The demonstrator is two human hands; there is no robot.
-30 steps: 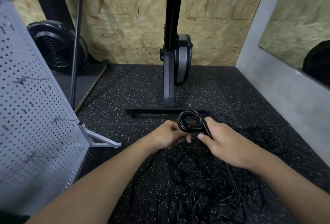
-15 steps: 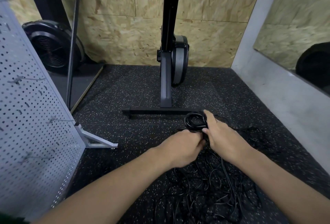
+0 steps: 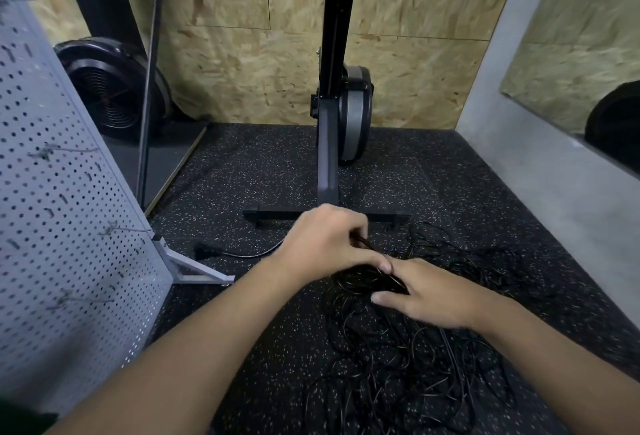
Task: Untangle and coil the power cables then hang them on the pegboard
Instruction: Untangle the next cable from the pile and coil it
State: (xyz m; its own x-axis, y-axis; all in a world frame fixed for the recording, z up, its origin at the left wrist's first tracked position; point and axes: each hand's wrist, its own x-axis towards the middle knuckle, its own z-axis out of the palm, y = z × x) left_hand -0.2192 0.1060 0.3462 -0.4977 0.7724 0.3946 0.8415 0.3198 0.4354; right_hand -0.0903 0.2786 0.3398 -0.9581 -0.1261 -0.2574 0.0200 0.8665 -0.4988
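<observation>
Place: a gym room, roughly finished.
Floor: black rubber floor flecked with pale specks.
Equipment: an exercise machine standing upright on a crossbar foot; a round black fan wheel at the far left.
Walls: bare chipboard wall; a mirror on the grey side wall.
Storage: a grey pegboard with hooks, on a stand.

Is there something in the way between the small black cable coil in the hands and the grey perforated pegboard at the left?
Nothing blocks it. Between the black cable coil and the grey perforated pegboard only a black plug end and the pegboard's grey metal foot lie low on the floor.
</observation>
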